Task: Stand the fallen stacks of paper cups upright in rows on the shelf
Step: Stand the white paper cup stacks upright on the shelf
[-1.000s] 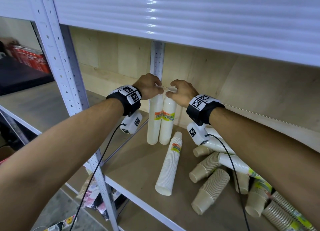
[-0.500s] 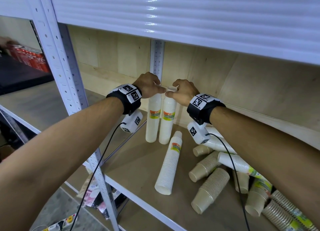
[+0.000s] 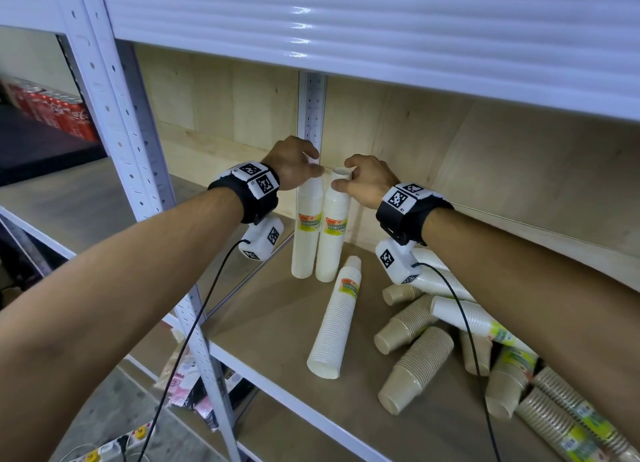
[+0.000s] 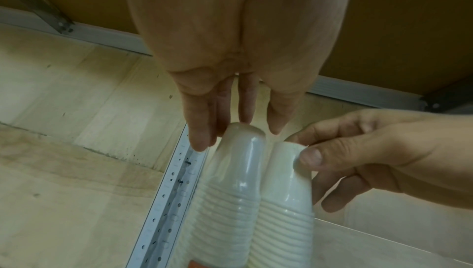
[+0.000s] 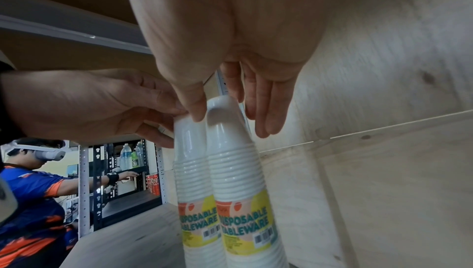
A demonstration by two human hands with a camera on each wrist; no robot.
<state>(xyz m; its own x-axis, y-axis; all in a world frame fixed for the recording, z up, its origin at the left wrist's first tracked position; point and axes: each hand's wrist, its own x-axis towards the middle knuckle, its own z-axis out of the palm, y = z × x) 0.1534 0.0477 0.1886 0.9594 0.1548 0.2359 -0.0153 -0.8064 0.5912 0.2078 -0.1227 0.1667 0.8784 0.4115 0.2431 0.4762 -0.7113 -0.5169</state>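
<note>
Two white paper cup stacks stand upright side by side at the shelf's back left corner. My left hand (image 3: 310,171) (image 4: 238,134) holds the top of the left stack (image 3: 304,240) (image 4: 238,181) (image 5: 189,151) with curled fingers. My right hand (image 3: 341,177) (image 5: 227,120) pinches the top cup of the right stack (image 3: 334,233) (image 4: 284,191) (image 5: 230,151) between thumb and fingers. In front of them another white stack (image 3: 336,319) lies on its side. Several brown stacks (image 3: 415,368) and white stacks (image 3: 478,319) lie heaped at the right, partly hidden under my right forearm.
The upper shelf's white beam (image 3: 346,29) hangs low overhead. A perforated post (image 3: 311,108) stands just behind the upright stacks, another post (image 3: 114,115) at the front left. Red cans (image 3: 52,112) sit on the neighbouring shelf. Another person (image 5: 30,191) works at a far rack.
My fingertips, which met above the two stacks a second ago, have parted slightly. Each hand now sits on its own stack, and the right stack's top cup shows.
</note>
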